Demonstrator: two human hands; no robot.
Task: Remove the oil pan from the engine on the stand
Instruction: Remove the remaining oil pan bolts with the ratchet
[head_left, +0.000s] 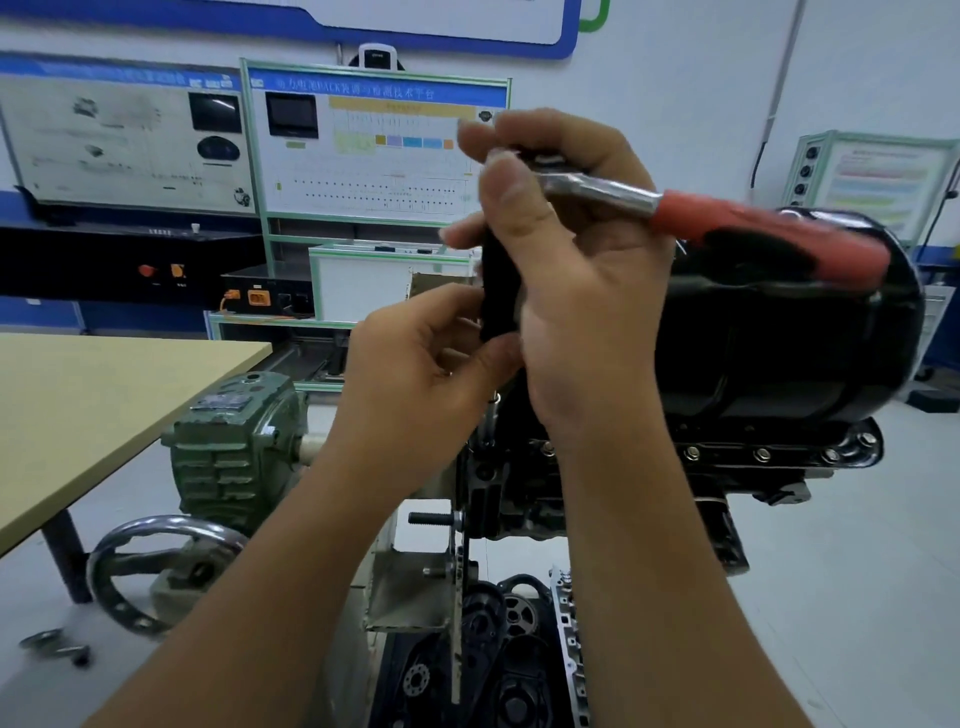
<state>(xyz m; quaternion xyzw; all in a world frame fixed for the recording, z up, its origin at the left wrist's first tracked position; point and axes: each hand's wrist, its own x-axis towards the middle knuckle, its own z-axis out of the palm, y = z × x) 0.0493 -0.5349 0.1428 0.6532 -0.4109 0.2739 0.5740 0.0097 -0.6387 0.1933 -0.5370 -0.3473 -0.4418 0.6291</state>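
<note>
The black oil pan (779, 343) sits on top of the upturned engine (597, 488) on the stand, its flange held by a row of bolts (761, 455). In front of it my right hand (576, 270) grips the head of a ratchet wrench (727, 218) with a red and black handle pointing right. A black socket or extension (496, 291) hangs down from the wrench head. My left hand (426, 364) pinches the lower end of that black piece. The tool is held up in the air, to the left of the pan.
A wooden table (93, 395) stands at the left. The stand's green gearbox (234, 447) and chrome handwheel (156, 566) are below it. Loose metal parts (57, 647) lie on the floor. Training boards (374, 150) line the back wall.
</note>
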